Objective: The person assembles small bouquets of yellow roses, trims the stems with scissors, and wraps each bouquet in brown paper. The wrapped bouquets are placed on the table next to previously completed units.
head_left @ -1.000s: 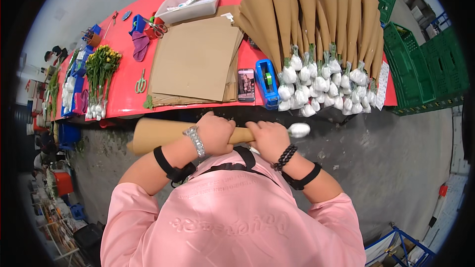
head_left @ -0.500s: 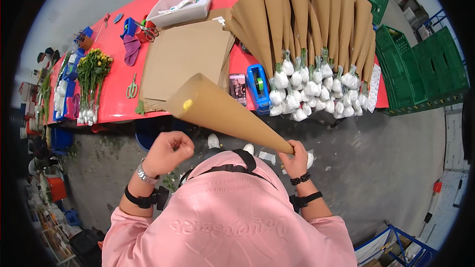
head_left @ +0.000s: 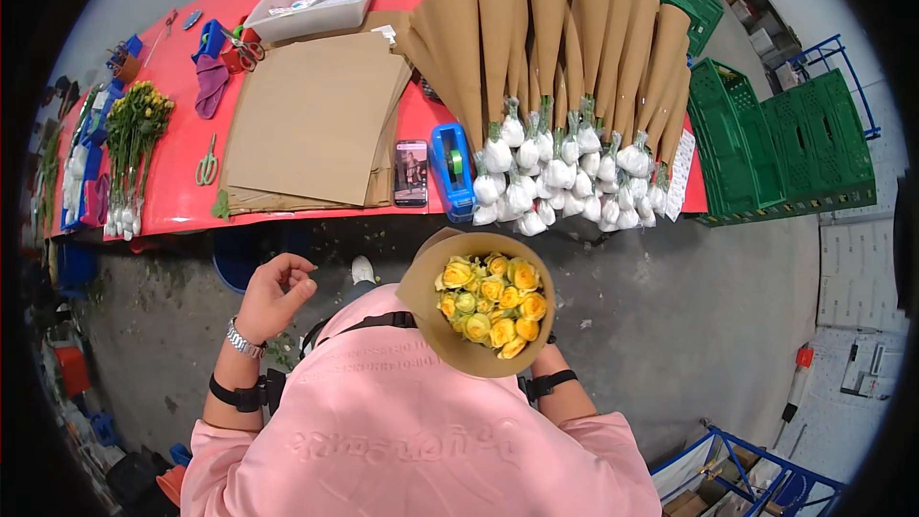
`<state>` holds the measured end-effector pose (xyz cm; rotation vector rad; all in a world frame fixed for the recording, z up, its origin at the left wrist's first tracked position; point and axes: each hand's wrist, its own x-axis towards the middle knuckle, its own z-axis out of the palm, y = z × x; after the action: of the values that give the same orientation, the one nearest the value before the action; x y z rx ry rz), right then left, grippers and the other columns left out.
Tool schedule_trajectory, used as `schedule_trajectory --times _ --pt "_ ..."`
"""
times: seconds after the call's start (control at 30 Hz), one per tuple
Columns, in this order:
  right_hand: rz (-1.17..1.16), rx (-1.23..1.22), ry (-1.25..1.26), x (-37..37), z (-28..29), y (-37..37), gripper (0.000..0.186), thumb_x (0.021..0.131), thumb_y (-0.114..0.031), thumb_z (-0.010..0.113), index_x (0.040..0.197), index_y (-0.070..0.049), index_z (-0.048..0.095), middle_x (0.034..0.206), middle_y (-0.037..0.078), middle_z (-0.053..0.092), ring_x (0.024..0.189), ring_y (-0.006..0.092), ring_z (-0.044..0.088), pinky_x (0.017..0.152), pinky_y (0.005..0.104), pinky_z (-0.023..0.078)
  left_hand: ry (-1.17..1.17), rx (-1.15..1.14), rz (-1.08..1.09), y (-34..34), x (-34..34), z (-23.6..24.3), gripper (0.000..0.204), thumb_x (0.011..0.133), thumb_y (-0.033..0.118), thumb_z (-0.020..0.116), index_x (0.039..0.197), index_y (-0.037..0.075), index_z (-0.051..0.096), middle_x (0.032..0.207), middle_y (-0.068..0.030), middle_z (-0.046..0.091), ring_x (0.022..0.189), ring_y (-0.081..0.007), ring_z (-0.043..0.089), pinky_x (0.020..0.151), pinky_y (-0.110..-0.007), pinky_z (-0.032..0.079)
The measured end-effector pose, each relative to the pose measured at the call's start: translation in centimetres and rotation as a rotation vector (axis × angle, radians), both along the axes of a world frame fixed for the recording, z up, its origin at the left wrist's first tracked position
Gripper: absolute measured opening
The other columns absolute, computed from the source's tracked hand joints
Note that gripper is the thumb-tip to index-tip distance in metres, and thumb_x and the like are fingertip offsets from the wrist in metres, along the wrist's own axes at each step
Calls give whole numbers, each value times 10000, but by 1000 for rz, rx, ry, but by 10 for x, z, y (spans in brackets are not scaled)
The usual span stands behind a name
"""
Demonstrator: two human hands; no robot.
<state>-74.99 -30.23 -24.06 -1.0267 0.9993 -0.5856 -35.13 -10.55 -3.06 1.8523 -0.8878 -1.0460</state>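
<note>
A bouquet of yellow roses in a brown paper cone faces up in front of my chest. My right hand is on the bouquet from below. Its fingers are hidden behind the paper, and only the part by the wrist shows. To the left, my left hand hovers over the floor near the table edge. It holds nothing, with its fingers loosely bent and apart from the thumb.
On the red table lie a stack of brown paper sheets, green-handled scissors, a phone, a blue tape dispenser and several wrapped bouquets. Unwrapped yellow flowers lie left. Green crates stand right.
The bouquet has tipped from lying sideways to upright, so its roses now face up. My left hand stays empty beside it. The view has shifted to the right.
</note>
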Motion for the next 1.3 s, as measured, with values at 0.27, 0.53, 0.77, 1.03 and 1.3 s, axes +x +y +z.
schedule_trajectory --times 0.27,0.53,0.77,1.03,1.3 --pt "197 -234 -70 24 61 -5 463 1038 -263 583 1414 0 514 1389 125 620 1233 230 615 1041 395 528 -13 76 107 21 18 -43 214 941 102 715 1076 -51 650 816 26 639 709 -39 553 635 -219 468" --pt "139 -559 379 23 21 -19 505 882 -127 809 1320 -1 590 1224 93 696 1103 176 664 966 336 525 19 167 214 60 45 -117 181 944 144 700 1002 -24 665 774 1 656 664 -67 592 602 -247 483" --pt "-258 -601 381 85 83 -144 477 926 -211 768 1278 24 547 1109 173 703 1021 270 683 896 387 521 142 406 453 156 42 -201 225 927 206 691 851 -1 648 686 -48 664 536 -132 596 507 -300 483" --pt "-249 -1082 361 214 131 -308 655 940 -146 680 1507 7 391 1344 283 589 1217 426 603 1057 454 467 133 732 740 264 -18 -216 243 917 201 666 933 -41 673 702 -124 675 529 -203 638 472 -352 484" --pt "6 -1114 929 240 106 -326 906 896 -53 655 1657 -175 179 1429 287 501 1288 449 523 1111 501 420 80 876 748 322 -82 -184 269 918 228 643 882 -34 689 759 -152 695 616 -229 671 544 -396 508"
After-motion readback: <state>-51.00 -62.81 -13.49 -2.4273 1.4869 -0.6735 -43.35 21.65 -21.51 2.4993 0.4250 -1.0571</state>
